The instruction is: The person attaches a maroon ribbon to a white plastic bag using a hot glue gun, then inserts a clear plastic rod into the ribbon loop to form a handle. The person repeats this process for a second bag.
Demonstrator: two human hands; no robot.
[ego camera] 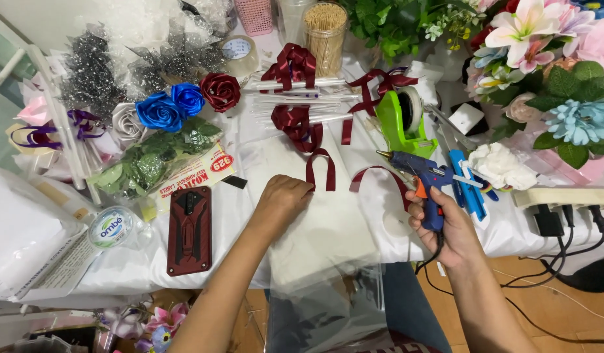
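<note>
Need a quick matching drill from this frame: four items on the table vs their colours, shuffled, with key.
Items:
1. glue gun
2. tape dispenser
3. phone case
4. ribbon loop

Colours:
A. lime green
B. dark red and black
C. blue with orange trigger
D. burgundy

Pairs: 1-C, 2-A, 3-B, 4-D. The right hand grips the glue gun; the left hand touches the ribbon loop.

This is a craft worktable for making artificial flowers and bouquets, in a small florist's workshop or home studio. A white-covered table [328, 229] is crowded with satin ribbon roses [184, 101], dark red ribbon loops [295, 91], fabric leaves [151, 160], a jar of wooden sticks [325, 36], a green tape dispenser [401, 124] and a blue glue gun [425, 183]. Finished artificial flower arrangements [550, 59] stand along the right side.
</note>
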